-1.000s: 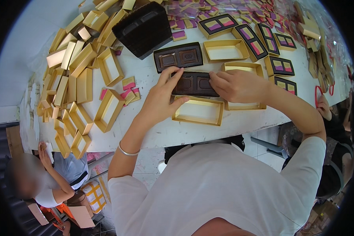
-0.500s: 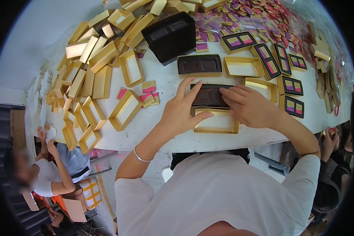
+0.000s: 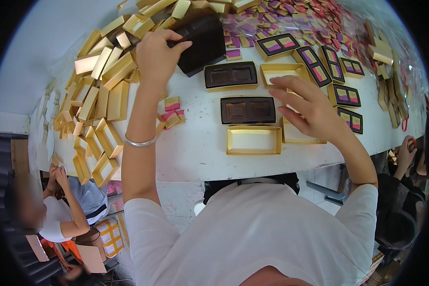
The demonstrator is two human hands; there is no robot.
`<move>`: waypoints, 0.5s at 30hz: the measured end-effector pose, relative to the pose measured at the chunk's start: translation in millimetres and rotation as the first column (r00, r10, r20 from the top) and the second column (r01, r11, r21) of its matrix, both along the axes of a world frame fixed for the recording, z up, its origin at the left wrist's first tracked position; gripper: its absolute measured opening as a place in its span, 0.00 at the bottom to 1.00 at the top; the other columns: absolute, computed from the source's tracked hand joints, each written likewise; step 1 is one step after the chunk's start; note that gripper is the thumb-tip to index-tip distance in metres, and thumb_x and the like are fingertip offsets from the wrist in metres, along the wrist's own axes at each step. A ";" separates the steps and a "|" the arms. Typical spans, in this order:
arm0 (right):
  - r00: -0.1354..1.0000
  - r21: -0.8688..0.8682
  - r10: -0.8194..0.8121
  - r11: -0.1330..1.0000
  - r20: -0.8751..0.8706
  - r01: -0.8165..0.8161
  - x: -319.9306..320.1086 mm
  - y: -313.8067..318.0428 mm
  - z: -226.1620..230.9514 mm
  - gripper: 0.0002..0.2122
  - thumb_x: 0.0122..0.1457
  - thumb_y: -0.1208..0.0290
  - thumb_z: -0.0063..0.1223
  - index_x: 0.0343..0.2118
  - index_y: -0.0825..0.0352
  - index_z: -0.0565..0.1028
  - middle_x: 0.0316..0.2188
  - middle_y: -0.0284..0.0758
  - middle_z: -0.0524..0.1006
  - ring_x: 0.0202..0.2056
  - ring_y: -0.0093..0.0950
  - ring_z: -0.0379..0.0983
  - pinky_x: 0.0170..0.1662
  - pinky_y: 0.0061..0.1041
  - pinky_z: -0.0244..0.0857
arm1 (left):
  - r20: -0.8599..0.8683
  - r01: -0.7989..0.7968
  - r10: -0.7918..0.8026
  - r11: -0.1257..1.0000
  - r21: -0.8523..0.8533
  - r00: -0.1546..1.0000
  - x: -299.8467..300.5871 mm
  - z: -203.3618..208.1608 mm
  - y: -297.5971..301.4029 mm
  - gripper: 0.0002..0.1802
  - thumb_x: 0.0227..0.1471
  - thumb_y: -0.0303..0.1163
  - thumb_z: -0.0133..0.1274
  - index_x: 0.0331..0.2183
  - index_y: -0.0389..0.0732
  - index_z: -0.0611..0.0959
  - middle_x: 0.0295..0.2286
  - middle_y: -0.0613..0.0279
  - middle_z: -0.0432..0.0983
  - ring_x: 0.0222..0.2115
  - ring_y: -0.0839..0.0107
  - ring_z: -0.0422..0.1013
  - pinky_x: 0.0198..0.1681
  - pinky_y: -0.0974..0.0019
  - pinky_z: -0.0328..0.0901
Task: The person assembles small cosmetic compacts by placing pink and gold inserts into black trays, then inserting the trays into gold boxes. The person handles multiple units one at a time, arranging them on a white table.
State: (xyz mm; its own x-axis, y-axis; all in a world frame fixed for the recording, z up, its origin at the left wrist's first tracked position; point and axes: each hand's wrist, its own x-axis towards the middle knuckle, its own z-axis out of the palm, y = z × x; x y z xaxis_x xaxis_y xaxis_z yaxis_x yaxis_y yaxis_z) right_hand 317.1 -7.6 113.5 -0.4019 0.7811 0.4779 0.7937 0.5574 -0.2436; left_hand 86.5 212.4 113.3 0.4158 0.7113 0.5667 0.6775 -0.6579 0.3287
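Note:
My left hand [image 3: 158, 56] is at the left edge of a tall stack of black plastic trays [image 3: 206, 45], thumb and fingers closing on the edge of a tray. My right hand [image 3: 306, 104] hovers with its fingers apart, holding nothing. Beneath it a gold box [image 3: 295, 137] is partly hidden, and beyond its fingertips lies another gold box [image 3: 281, 70]. In front of me a black two-compartment tray [image 3: 248, 110] sits in a gold box, just behind an open gold box [image 3: 253, 140]. Farther back is a similar black tray in a gold box [image 3: 230, 76].
Gold boxes [image 3: 93, 100] are heaped at the left. Small pink, purple and gold pieces [image 3: 295, 21] cover the far side, with a few [image 3: 172, 114] nearer. Several filled boxes [image 3: 347, 96] stand at the right. A person [image 3: 57, 209] sits at the left; another's hand [image 3: 405, 155] shows at the right.
My left hand has left the black tray in front of me and reached far left to the stack. My right hand has lifted off that tray and opened.

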 end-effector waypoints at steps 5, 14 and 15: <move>0.990 0.264 -0.100 0.957 -0.099 0.123 -7.5 -0.1 22.3 0.21 0.46 0.75 0.59 0.46 0.66 0.70 0.50 0.40 0.67 0.49 0.39 0.67 0.49 0.33 0.62 | 0.309 0.288 -0.209 0.928 -0.236 0.928 -11.6 37.5 -19.1 0.15 0.42 0.39 0.63 0.29 0.39 0.82 0.21 0.69 0.75 0.21 0.77 0.68 0.25 0.72 0.62; 0.964 0.223 0.206 0.944 0.170 -0.241 -24.6 -40.1 24.9 0.29 0.38 0.67 0.65 0.49 0.55 0.71 0.42 0.36 0.70 0.38 0.35 0.69 0.42 0.33 0.63 | 0.752 0.506 -0.441 -0.559 -0.657 0.489 -18.4 -3.0 -125.6 0.23 0.52 0.45 0.54 0.41 0.35 0.74 0.27 0.69 0.68 0.27 0.81 0.60 0.29 0.74 0.59; 0.964 0.156 0.190 0.963 0.186 -0.220 -19.1 -45.7 21.9 0.30 0.38 0.66 0.65 0.50 0.55 0.71 0.39 0.35 0.70 0.36 0.35 0.68 0.39 0.32 0.62 | 0.634 0.609 -0.558 -0.265 -0.748 0.535 -23.1 -5.0 -128.9 0.24 0.50 0.45 0.56 0.42 0.37 0.74 0.28 0.68 0.69 0.27 0.79 0.60 0.30 0.73 0.59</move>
State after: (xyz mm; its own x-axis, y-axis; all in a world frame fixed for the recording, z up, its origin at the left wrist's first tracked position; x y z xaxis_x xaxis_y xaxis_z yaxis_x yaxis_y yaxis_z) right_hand 298.0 -53.3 135.4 -0.6308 0.5843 0.5105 0.6787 0.7344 -0.0018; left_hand 63.4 83.5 108.4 0.9874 0.0247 -0.1563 0.1548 0.0548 0.9864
